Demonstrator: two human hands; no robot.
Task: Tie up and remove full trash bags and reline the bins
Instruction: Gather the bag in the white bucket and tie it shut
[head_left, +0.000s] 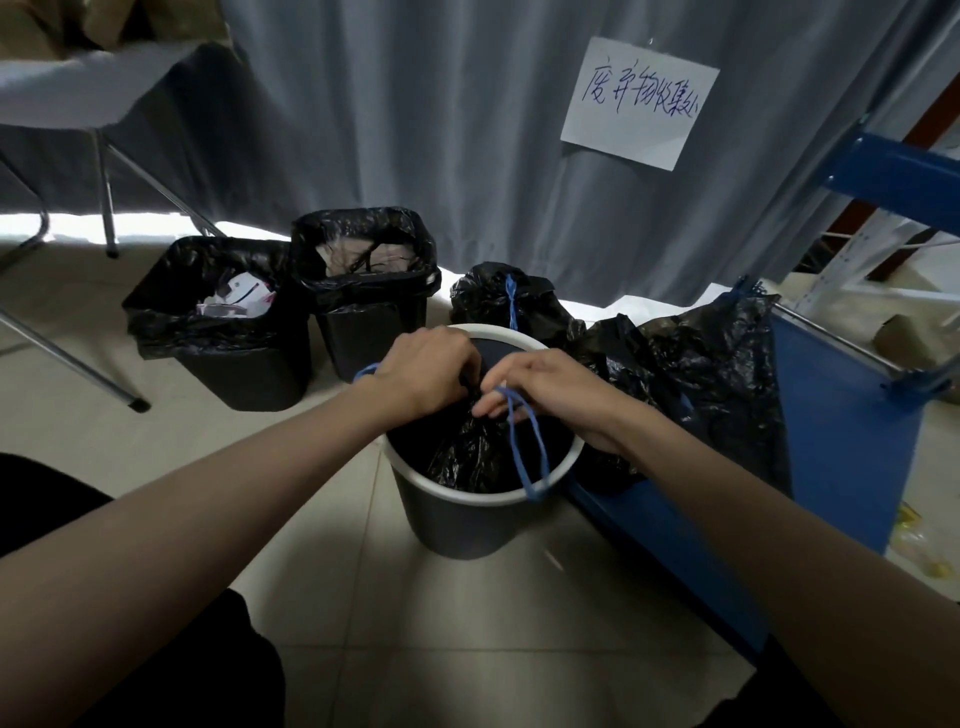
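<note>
Black plastic trash bag (470, 452), crinkled and glossy, sits inside a round dark bin with a white rim (467, 519) that stands on the pale tiled floor (332, 597) in the middle of the view. Its top is gathered into a bunch just above the bin's mouth. The person's left hand (428, 371) reaches in from the left, fingers curled down and pinching the gathered neck of the bag. The right hand (550, 389) meets it from the right, its fingers curled around a blue drawstring cord (527, 452), which loops down from the fingers and hangs over the near rim of the bin. A second bit of blue cord (365, 371) shows beside the left wrist. Behind the bin, to the left, stand two square black bins, each lined with a black bag folded over its rim: the left one (218, 332) holds crumpled paper, the right one (363, 291) holds dark scraps. Just behind the round bin lies a tied black bag with a blue cord knot (511, 299), and to the right a larger black bag (701, 379) rests on a low blue metal shelf (841, 441). A grey curtain (415, 114) hangs behind, carrying a white paper sign with handwritten characters (640, 102).
</note>
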